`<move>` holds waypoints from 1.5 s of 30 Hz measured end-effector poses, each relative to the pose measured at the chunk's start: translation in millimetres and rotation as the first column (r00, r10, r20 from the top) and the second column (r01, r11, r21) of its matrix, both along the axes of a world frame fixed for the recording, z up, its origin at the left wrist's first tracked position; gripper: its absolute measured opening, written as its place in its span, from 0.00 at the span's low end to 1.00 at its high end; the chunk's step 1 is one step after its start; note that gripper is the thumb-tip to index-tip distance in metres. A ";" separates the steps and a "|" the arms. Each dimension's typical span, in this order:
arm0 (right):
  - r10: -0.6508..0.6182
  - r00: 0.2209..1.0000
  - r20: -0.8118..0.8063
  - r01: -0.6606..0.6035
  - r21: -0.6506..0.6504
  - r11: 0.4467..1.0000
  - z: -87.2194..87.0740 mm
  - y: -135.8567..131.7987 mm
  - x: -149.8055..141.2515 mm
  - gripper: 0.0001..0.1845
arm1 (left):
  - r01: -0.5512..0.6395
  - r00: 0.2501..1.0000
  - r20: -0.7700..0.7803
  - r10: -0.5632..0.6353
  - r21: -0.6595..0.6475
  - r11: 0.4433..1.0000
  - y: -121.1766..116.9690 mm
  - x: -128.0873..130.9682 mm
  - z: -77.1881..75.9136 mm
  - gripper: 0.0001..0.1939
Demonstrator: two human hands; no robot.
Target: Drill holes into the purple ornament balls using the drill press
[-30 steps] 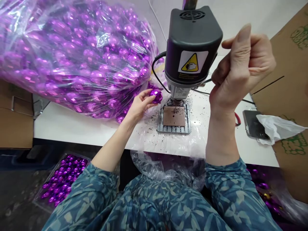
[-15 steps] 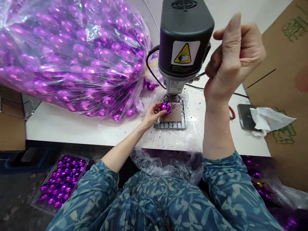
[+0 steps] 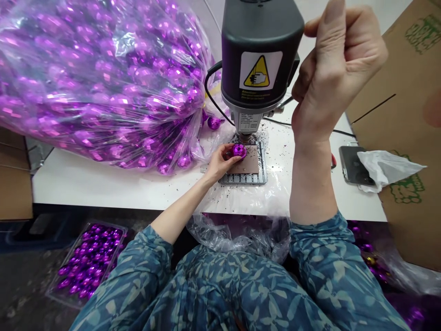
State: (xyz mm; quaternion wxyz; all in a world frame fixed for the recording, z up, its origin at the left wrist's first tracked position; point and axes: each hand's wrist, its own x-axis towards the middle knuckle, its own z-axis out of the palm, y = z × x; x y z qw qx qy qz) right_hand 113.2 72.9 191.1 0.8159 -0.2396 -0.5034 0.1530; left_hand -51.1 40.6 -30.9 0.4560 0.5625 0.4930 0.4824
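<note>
My left hand [image 3: 219, 163] pinches a shiny faceted purple ball [image 3: 239, 151] between thumb and fingers. It holds the ball over the brown square block [image 3: 251, 167], just below the chuck of a black bench drill press [image 3: 260, 50]. Whether the drill bit touches the ball is too small to tell. The block lies on the slotted metal base plate [image 3: 243, 179], with dark shavings scattered around. Raised at the right of the drill head, my right hand [image 3: 341, 64] is closed in a fist; whatever it grips is hidden.
A big clear bag of purple balls [image 3: 103, 87] fills the left of the white table [image 3: 138, 188], a loose ball [image 3: 214, 122] by its mouth. Phone [image 3: 351, 165], tissue [image 3: 389, 168] and cardboard box [image 3: 413, 138] are at right. A ball-filled tray [image 3: 120, 230] sits lower left.
My left hand has carried the ball rightward from beside the bag's mouth to under the drill chuck, over the block. My right fist stays beside the drill head. The view has shifted slightly.
</note>
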 end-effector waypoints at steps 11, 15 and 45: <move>-0.037 0.999 0.039 0.038 -0.034 0.999 -1.0 7.8 0.5 0.28 | 0.090 0.984 -0.173 -0.045 0.268 0.959 -8.9 12.4 -6.7 0.30; -0.066 0.995 0.078 0.069 -0.040 0.997 -2.6 0.2 -0.4 0.29 | 0.139 0.990 -0.061 -0.130 0.198 0.970 -9.3 14.7 -8.8 0.34; -0.139 0.990 0.010 0.136 0.139 0.981 -80.7 -39.0 3.8 0.21 | 0.134 0.991 0.003 -0.136 0.147 0.980 -9.7 15.6 -10.4 0.36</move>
